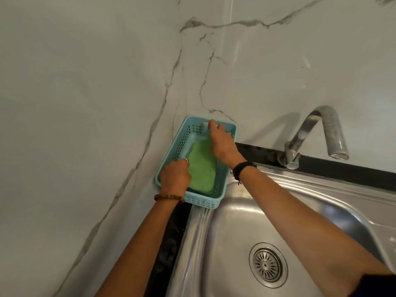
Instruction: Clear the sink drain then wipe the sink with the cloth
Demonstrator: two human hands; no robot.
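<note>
A light blue plastic basket point(222, 190) stands in the corner at the sink's far left edge, with the green cloth point(202, 168) lying flat inside it. My left hand point(174, 177) curls over the basket's near left rim, its fingertips at the cloth's edge. Reaching across the basket, my right hand point(220, 144) has its fingertips at a small whitish object point(205, 125) by the far wall; whether it grips the object is hidden. The steel sink point(235, 232) lies below, and its round drain strainer point(267, 264) shows no visible debris.
A curved metal faucet point(321, 133) rises at the back right, its spout over the basin. Marble walls close the corner at left and behind. A dark counter strip point(169, 243) runs along the sink's left edge and back.
</note>
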